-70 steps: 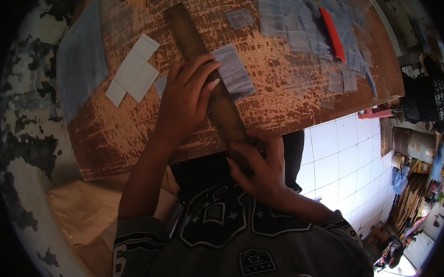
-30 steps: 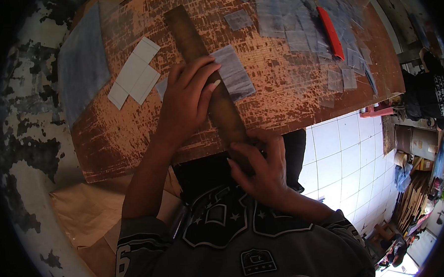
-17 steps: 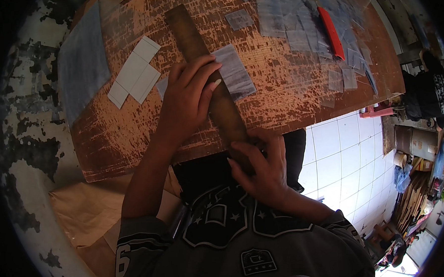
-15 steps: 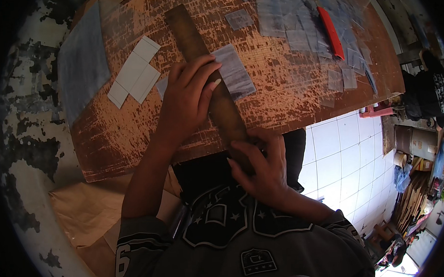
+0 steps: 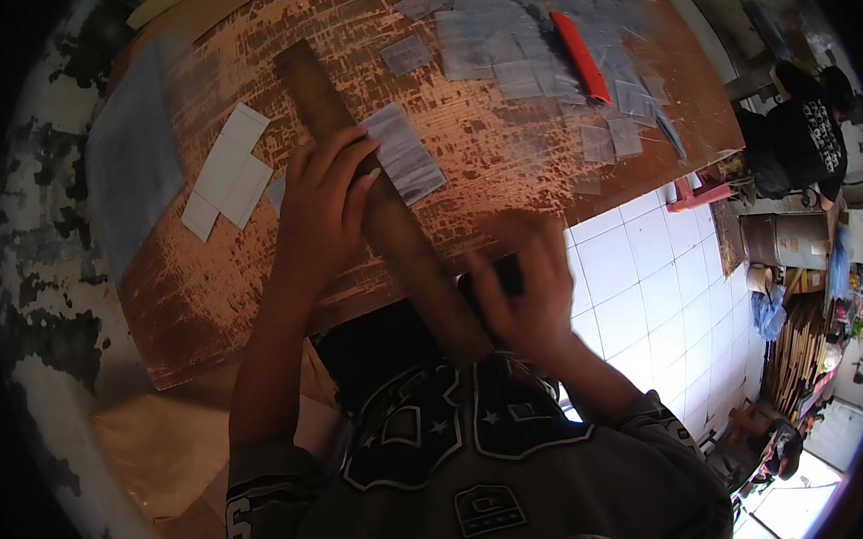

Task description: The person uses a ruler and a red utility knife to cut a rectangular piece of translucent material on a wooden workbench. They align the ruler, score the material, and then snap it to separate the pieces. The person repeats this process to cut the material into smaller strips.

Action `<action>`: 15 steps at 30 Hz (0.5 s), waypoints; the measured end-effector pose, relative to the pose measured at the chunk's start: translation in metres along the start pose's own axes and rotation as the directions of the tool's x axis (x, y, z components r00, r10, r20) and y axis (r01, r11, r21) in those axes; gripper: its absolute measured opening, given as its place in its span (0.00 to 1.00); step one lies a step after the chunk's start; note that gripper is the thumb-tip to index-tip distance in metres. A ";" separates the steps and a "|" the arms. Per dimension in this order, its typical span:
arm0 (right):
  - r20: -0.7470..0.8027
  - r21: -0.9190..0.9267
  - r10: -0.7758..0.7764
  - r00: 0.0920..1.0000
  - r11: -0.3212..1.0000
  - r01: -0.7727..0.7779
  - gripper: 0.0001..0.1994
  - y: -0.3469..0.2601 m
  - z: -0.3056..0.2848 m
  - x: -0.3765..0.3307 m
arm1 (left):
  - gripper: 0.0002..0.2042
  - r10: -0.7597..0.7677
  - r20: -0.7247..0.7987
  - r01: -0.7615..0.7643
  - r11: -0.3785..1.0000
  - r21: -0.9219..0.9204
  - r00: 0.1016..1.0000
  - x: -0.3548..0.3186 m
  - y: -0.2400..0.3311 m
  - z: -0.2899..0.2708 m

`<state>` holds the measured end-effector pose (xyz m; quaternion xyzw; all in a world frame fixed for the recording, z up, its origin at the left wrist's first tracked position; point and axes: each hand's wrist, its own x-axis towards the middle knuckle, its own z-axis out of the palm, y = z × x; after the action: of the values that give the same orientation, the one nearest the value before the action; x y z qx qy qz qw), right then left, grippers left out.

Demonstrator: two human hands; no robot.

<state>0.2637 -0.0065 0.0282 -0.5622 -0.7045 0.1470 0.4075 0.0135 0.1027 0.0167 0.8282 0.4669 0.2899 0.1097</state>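
Pressing with half-spread, bent fingers, the left hand (image 5: 318, 202) pins a long brown bar (image 5: 406, 246) flat across a scuffed table (image 5: 197, 299), as it did half a second ago. To its right, the right hand (image 5: 536, 289) has changed: earlier clasping the bar's near end, it is now off it and close beside it, thumb and fingers parted, empty as far as the motion blur shows. That near end, covered before, now shows, jutting past the table edge toward the wearer's grey shirt (image 5: 404, 516). The view has shifted, so the tabletop things appear farther left.

At far left, a blue-grey sheet (image 5: 138, 167) fades toward the rim. Next lies a white lined card (image 5: 229, 172); then a grey sheet (image 5: 409, 160), partly hidden beneath the bar. Farther right, a red tool (image 5: 580, 61) rests on translucent pieces (image 5: 465, 48), too jumbled to count. At far right, another person (image 5: 797, 148) in black blurs into shadow.
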 end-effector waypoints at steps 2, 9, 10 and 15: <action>-0.080 -0.085 -0.010 0.997 0.996 0.003 0.19 0.018 -0.011 0.019 | 0.17 -0.006 0.013 0.007 1.000 -0.013 1.000 0.000 0.000 -0.001; -0.246 -0.420 -0.169 0.954 0.906 0.052 0.21 0.082 -0.050 0.116 | 0.18 0.000 0.039 -0.001 1.000 0.024 0.999 -0.001 0.003 -0.004; -0.239 -0.486 -0.224 0.945 0.870 0.083 0.22 0.094 -0.052 0.130 | 0.18 0.001 0.046 -0.003 0.999 0.037 0.999 -0.001 0.002 -0.004; -0.129 -0.633 -0.214 0.968 0.770 0.086 0.20 0.147 -0.043 0.181 | 0.20 0.009 0.113 -0.015 0.998 0.056 0.994 0.005 0.015 -0.017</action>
<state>0.3878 0.1957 0.0314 -0.6181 -0.7130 -0.1822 0.2763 0.0164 0.0975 0.0390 0.8488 0.4631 0.2299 0.1104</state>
